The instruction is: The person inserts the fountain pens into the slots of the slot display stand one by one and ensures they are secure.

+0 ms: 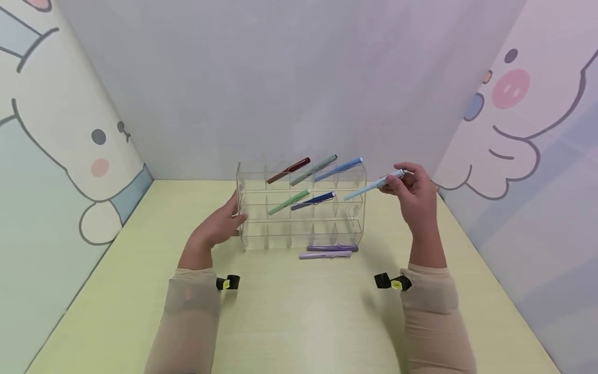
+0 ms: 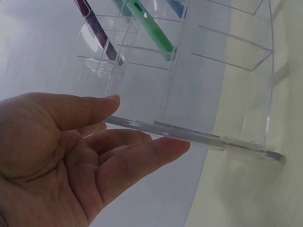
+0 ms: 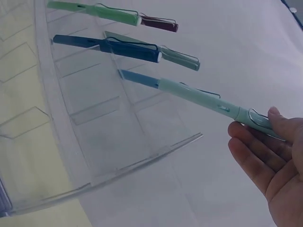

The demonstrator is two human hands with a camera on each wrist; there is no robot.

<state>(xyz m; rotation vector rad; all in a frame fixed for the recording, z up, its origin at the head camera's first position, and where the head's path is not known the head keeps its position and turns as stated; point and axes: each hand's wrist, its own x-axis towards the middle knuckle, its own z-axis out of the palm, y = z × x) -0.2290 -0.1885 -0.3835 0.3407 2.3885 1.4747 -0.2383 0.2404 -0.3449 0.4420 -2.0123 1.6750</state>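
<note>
Left hand: here at the far left, the left hand [image 1: 219, 224] holds the rack's side panel between thumb and fingers, a light hold by the look of it.
Rack: clear plastic, three tiers, standing on the pale yellow tabletop [image 1: 289, 322]; the rack [image 1: 280, 222] could slide or tip if that light hold slips while a pen pushes in.
Upper tier: a dark red pen [image 1: 288, 170], a grey-green pen [image 1: 314, 170] and a mid-blue pen [image 1: 338, 169] lean rightward; a knock could jolt them loose.
Middle tier: a light green pen [image 1: 288, 202], then a dark blue pen [image 1: 313, 201].
Tabletop pair: a pale lilac pen [image 1: 325, 255] and a deep purple pen [image 1: 333, 248] lie before the rack; a shove forward might roll them.
Pale blue pen: slim, silver-clipped, the pale blue pen [image 1: 371, 189] slants toward the middle tier's right end; whether its tip is inside, I can't tell. A low angle could catch the divider.
Right hand: the right hand [image 1: 416, 195] pinches its cap end; so far back, the tip may wobble.
</note>
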